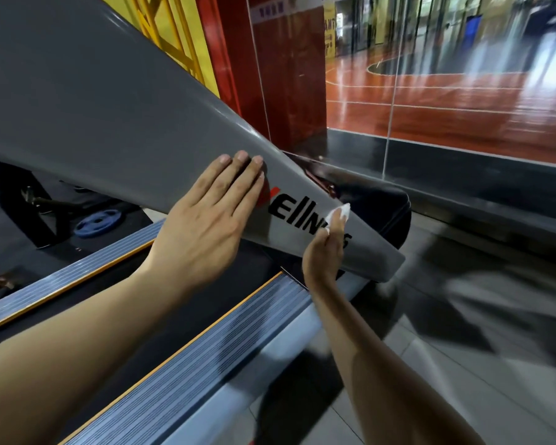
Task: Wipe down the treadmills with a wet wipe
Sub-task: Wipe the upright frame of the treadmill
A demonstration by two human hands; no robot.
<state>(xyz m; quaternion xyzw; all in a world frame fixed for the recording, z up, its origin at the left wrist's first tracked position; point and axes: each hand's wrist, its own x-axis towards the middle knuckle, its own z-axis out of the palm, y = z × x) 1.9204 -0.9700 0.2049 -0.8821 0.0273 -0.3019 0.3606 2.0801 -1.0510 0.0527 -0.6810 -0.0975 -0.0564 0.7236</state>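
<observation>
Head view: grey treadmill upright (109,123) slants from 10 o'clock down to 4 o'clock. Left hand (203,226) lies flat on it, fingers straight and together, beside the black lettering (289,216). Right hand (326,252) at centre, grip pinching a white wet wipe (341,213) against the upright's lower end. Ribbed side rail (206,358) below.
</observation>
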